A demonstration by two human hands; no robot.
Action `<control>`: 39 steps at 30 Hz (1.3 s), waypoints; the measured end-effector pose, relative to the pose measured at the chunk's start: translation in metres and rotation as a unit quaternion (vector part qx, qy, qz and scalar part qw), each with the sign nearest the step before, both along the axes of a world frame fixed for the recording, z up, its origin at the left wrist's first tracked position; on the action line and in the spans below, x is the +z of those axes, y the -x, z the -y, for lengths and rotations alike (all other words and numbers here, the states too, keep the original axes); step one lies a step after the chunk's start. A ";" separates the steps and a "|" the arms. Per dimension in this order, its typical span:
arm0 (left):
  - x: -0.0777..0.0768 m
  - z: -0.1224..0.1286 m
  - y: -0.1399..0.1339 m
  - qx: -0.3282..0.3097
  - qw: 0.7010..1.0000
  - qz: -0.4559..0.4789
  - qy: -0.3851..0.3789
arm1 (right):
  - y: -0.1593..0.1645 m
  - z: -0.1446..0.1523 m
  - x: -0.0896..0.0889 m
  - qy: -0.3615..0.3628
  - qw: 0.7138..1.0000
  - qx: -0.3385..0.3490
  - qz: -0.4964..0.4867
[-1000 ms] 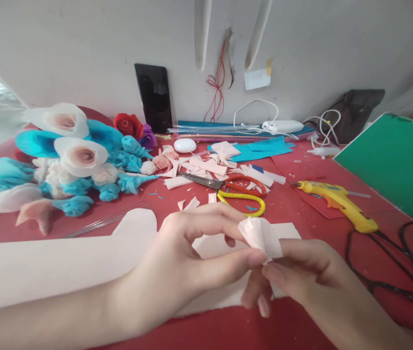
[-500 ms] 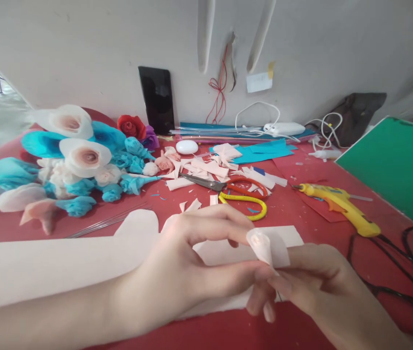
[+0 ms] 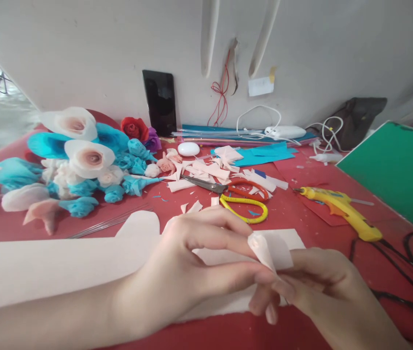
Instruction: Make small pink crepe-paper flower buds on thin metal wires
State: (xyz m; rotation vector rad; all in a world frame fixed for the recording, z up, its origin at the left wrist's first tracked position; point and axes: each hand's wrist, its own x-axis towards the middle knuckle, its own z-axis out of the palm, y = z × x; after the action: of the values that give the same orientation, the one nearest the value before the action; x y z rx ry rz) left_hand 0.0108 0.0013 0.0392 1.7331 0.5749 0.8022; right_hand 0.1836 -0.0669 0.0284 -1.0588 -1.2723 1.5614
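Between my two hands is a small pale pink paper flower (image 3: 265,252), rolled into a cone with a loose flap of paper on its right side. My left hand (image 3: 195,262) pinches it from the left with thumb and fingers. From the right, my right hand (image 3: 323,282) grips the flap and the pointed base, its thumb meeting my left thumb. Part of the base is hidden by the fingers. Beneath both hands lies a long pale pink paper strip (image 3: 46,267), and a round-topped paper petal (image 3: 141,224) rests at its upper edge.
Scissors (image 3: 224,187) with red and yellow handles lie among pink paper scraps (image 3: 206,170). A yellow glue gun (image 3: 341,206) and its black cable are on the right, near a green board (image 3: 392,175). Paper flowers (image 3: 90,158) pile up at left beside thin wires (image 3: 108,222). A phone (image 3: 160,103) leans on the wall.
The whole view has shifted slightly, so things appear a little lower and further right. Both hands keep their hold on the paper flower, with its flap still standing out.
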 end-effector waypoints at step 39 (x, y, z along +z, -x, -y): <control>-0.001 -0.001 -0.002 -0.028 0.999 0.022 0.004 | -0.001 0.001 0.005 0.016 0.999 -0.027 0.041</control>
State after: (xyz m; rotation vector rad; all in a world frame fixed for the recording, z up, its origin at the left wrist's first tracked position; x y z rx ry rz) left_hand 0.0128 0.0018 0.0382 1.7121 0.4977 0.7967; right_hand 0.1842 -0.0675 0.0335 -1.1774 -1.2676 1.5158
